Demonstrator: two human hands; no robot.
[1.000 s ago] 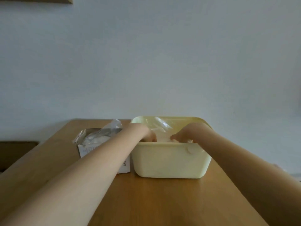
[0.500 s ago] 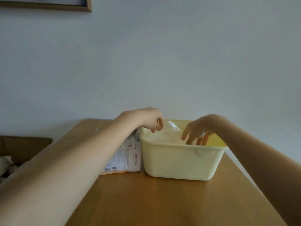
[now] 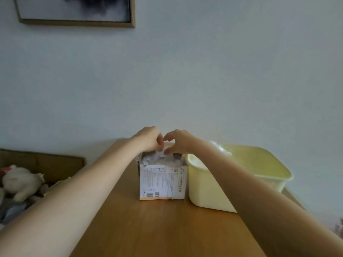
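A small white cardboard box with printed text stands on the wooden table, its top open and full of thin clear plastic. My left hand and my right hand meet just above the box's opening. Both pinch a bit of the plastic between thumb and fingers. Right beside the box sits a pale yellow plastic tub with more clear plastic showing at its far left corner.
The table's far edge meets a plain wall with a framed picture high on the left. A brown sofa with a soft toy lies below the table's left side.
Both hands left the yellow tub and moved left to the cardboard box, where they now pinch the plastic. The view has swung left as well.
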